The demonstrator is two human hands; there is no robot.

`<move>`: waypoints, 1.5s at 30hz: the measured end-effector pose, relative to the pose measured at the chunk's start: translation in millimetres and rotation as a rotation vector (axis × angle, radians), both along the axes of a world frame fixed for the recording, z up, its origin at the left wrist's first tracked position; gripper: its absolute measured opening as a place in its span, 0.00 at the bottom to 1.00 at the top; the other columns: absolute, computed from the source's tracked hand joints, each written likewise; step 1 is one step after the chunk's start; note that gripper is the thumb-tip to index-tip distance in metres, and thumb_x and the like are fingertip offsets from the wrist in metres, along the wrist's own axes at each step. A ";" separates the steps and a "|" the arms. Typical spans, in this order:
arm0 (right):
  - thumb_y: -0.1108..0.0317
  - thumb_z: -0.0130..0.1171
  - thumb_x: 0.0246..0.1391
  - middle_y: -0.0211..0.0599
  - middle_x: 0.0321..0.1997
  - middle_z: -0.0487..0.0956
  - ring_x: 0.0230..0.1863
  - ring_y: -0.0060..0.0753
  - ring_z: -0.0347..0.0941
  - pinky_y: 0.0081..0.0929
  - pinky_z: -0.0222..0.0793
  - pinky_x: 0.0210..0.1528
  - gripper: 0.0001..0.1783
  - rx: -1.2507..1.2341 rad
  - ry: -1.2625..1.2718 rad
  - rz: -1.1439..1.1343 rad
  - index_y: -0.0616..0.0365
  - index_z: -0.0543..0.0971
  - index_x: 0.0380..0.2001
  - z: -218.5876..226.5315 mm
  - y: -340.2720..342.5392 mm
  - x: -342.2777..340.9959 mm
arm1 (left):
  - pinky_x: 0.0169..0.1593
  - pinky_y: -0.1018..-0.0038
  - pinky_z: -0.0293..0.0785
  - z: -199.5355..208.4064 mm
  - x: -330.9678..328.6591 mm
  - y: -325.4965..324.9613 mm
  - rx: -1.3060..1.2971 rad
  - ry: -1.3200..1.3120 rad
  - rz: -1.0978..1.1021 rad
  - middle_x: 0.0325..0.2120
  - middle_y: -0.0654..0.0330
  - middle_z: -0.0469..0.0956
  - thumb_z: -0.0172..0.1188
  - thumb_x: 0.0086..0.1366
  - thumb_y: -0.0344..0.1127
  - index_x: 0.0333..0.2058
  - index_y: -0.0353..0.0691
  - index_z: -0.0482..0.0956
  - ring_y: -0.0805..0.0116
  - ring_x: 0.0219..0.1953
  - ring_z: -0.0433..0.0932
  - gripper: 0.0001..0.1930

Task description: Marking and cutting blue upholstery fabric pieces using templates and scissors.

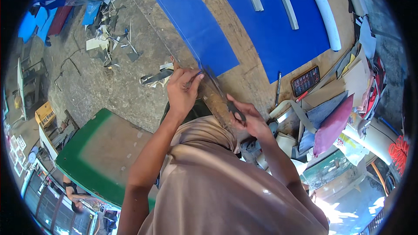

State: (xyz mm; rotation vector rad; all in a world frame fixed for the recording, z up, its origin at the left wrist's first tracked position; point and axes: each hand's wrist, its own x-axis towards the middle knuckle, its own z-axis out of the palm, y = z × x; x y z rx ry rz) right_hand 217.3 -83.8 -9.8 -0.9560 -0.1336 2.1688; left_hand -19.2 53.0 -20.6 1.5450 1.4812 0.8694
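Observation:
A long blue sheet (pixel 191 21), fabric or vinyl, lies along the left edge of the wooden table, with a thin pale line running near its left side. My left hand (pixel 182 91) pinches the near left corner of this sheet between thumb and fingers. In my right hand (pixel 251 121) is a pair of dark scissors (pixel 235 110), the fingers wrapped around the handles. The blades point away from me, toward the sheet's near edge beside my left fingertips. Whether they are parted is too small to tell.
Right of it lies a wider blue sheet (pixel 287 54) with two pale bars (pixel 285 0) and a white tube (pixel 324 13) on top. A phone (pixel 305 81) and a pen (pixel 278 88) sit near its corner. Scraps crowd the right. A green-edged board (pixel 93 148) stands lower left.

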 end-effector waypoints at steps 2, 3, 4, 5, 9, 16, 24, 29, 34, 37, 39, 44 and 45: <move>0.73 0.56 0.69 0.29 0.33 0.75 0.24 0.16 0.63 0.16 0.55 0.25 0.36 -0.003 0.019 -0.036 0.52 0.61 0.77 -1.6 19.0 -9.4 | 0.36 0.71 0.76 -1.8 -3.3 0.9 0.012 0.011 -0.030 0.30 0.58 0.82 0.73 0.61 0.28 0.38 0.37 0.88 0.65 0.31 0.81 0.07; 0.74 0.56 0.68 0.29 0.33 0.76 0.24 0.16 0.63 0.16 0.55 0.25 0.36 0.036 -0.010 -0.021 0.53 0.61 0.77 -2.1 28.3 -12.1 | 0.36 0.73 0.77 -2.2 -6.2 1.0 0.025 0.042 -0.063 0.32 0.57 0.82 0.72 0.62 0.26 0.39 0.35 0.88 0.68 0.32 0.81 0.07; 0.75 0.56 0.67 0.29 0.34 0.76 0.24 0.15 0.64 0.16 0.56 0.25 0.36 0.063 -0.038 -0.008 0.53 0.61 0.77 -2.3 36.6 -14.4 | 0.35 0.74 0.78 -2.6 -8.5 0.9 0.036 0.072 -0.096 0.34 0.57 0.83 0.72 0.63 0.25 0.40 0.34 0.88 0.70 0.33 0.81 0.07; 0.76 0.55 0.67 0.29 0.34 0.77 0.24 0.15 0.64 0.16 0.56 0.25 0.37 0.088 -0.065 0.006 0.54 0.60 0.77 -2.3 43.9 -16.4 | 0.35 0.74 0.78 -3.3 -9.7 0.9 0.036 0.079 -0.100 0.34 0.57 0.83 0.72 0.63 0.25 0.40 0.34 0.88 0.70 0.33 0.81 0.07; 0.77 0.61 0.63 0.30 0.34 0.77 0.25 0.17 0.64 0.16 0.58 0.26 0.40 0.088 -0.095 0.022 0.59 0.60 0.76 -2.0 62.7 -23.3 | 0.34 0.73 0.77 -5.6 -11.2 0.5 0.063 0.079 -0.111 0.34 0.56 0.83 0.72 0.62 0.25 0.39 0.34 0.88 0.68 0.34 0.81 0.07; 0.81 0.58 0.62 0.29 0.34 0.78 0.25 0.15 0.65 0.15 0.57 0.25 0.40 0.068 -0.090 0.008 0.56 0.61 0.76 -6.6 73.4 -31.4 | 0.44 0.65 0.70 -5.0 -10.5 1.0 0.041 0.080 -0.096 0.31 0.62 0.84 0.74 0.58 0.33 0.37 0.44 0.90 0.61 0.37 0.81 0.07; 0.83 0.56 0.63 0.28 0.32 0.77 0.23 0.14 0.63 0.15 0.56 0.24 0.38 0.045 -0.063 0.045 0.51 0.65 0.75 -7.5 78.3 -30.1 | 0.43 0.65 0.68 -9.2 -12.1 5.9 0.101 0.126 -0.149 0.30 0.63 0.83 0.74 0.58 0.33 0.37 0.44 0.90 0.61 0.38 0.80 0.08; 0.83 0.56 0.63 0.26 0.31 0.76 0.23 0.14 0.63 0.15 0.57 0.24 0.38 0.065 -0.106 0.045 0.51 0.64 0.75 -7.7 92.5 -36.1 | 0.43 0.65 0.68 -10.5 -12.7 4.5 0.130 0.148 -0.166 0.30 0.64 0.82 0.74 0.57 0.33 0.37 0.45 0.90 0.62 0.37 0.79 0.08; 0.78 0.61 0.63 0.27 0.30 0.74 0.23 0.15 0.62 0.15 0.56 0.24 0.39 0.089 -0.107 0.019 0.52 0.63 0.76 -14.1 110.8 -46.2 | 0.43 0.66 0.67 -6.8 -13.3 5.8 0.143 0.164 -0.194 0.30 0.65 0.82 0.73 0.57 0.32 0.37 0.44 0.89 0.63 0.37 0.78 0.08; 0.75 0.64 0.63 0.27 0.29 0.73 0.24 0.15 0.62 0.15 0.55 0.24 0.41 0.086 -0.129 0.054 0.54 0.61 0.76 -10.6 113.9 -46.5 | 0.43 0.66 0.66 -5.5 -15.0 7.0 0.150 0.204 -0.230 0.30 0.65 0.83 0.73 0.57 0.32 0.37 0.43 0.89 0.64 0.37 0.78 0.08; 0.74 0.64 0.63 0.28 0.29 0.72 0.24 0.16 0.62 0.15 0.55 0.24 0.41 0.080 -0.147 0.070 0.54 0.61 0.76 -8.5 116.9 -47.1 | 0.43 0.65 0.68 -5.5 -15.8 7.3 0.153 0.214 -0.255 0.32 0.64 0.83 0.74 0.55 0.30 0.38 0.43 0.89 0.62 0.37 0.77 0.10; 0.87 0.55 0.62 0.28 0.32 0.77 0.25 0.14 0.64 0.15 0.57 0.25 0.38 0.087 -0.093 0.007 0.52 0.66 0.74 -16.0 141.2 -54.9 | 0.44 0.65 0.69 -6.0 -18.1 7.4 0.186 0.250 -0.298 0.33 0.65 0.82 0.74 0.51 0.28 0.36 0.43 0.88 0.61 0.37 0.77 0.12; 0.87 0.54 0.62 0.28 0.32 0.78 0.25 0.14 0.64 0.15 0.57 0.25 0.38 0.087 -0.083 -0.002 0.52 0.66 0.74 -16.2 144.4 -56.7 | 0.44 0.65 0.69 -6.1 -18.7 7.5 0.178 0.254 -0.305 0.33 0.65 0.82 0.74 0.51 0.28 0.36 0.43 0.88 0.61 0.37 0.77 0.12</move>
